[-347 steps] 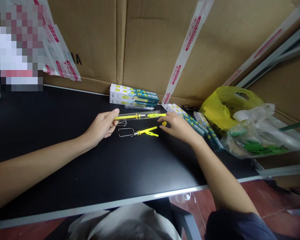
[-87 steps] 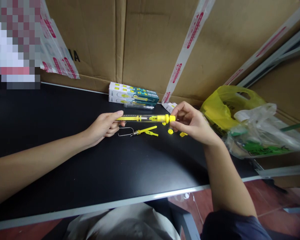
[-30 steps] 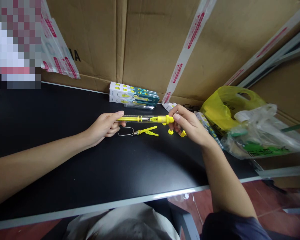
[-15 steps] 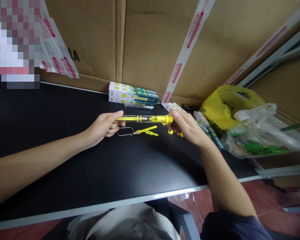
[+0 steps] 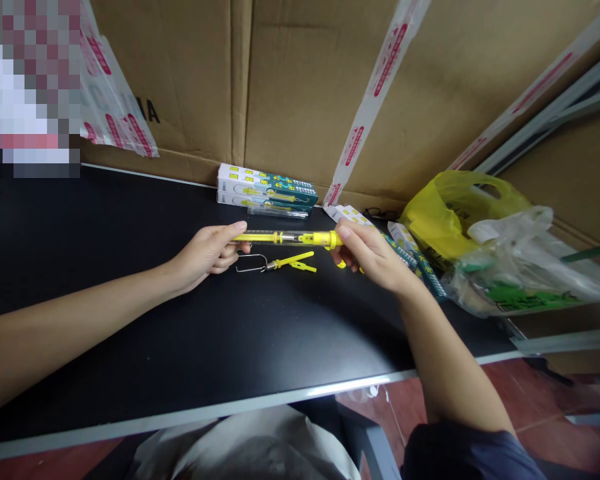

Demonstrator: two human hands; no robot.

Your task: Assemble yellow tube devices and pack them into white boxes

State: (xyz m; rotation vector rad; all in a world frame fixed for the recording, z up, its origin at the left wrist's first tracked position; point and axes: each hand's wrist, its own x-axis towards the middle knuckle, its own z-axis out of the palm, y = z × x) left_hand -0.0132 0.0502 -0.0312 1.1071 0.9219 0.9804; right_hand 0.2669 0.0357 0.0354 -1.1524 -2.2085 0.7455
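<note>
A clear tubular spring scale (image 5: pixel 293 237) with yellow inner parts is held level above the table, between my two hands. My left hand (image 5: pixel 213 252) is closed round its left end, the thumb lying along the tube. The fingers of my right hand (image 5: pixel 367 250) pinch the yellow cap (image 5: pixel 333 239) at the other end and hide part of it. Just below the tube lie a wire hook (image 5: pixel 250 263) joined to a yellow rod (image 5: pixel 295 259), and a small yellow piece (image 5: pixel 304 267). More yellow bits (image 5: pixel 341 265) show partly under my right hand.
Printed boxes (image 5: pixel 265 188) stand against the cardboard (image 5: pixel 300 87) at the back, a clear tube (image 5: pixel 279 213) before them. More boxes (image 5: pixel 420 267) lie to the right, beside yellow and clear plastic bags (image 5: pixel 450 207). The black table (image 5: pixel 205 353) ends in a pale front edge.
My right hand has shifted slightly left, with the yellow cap closer against the tube. My left hand has stayed in place.
</note>
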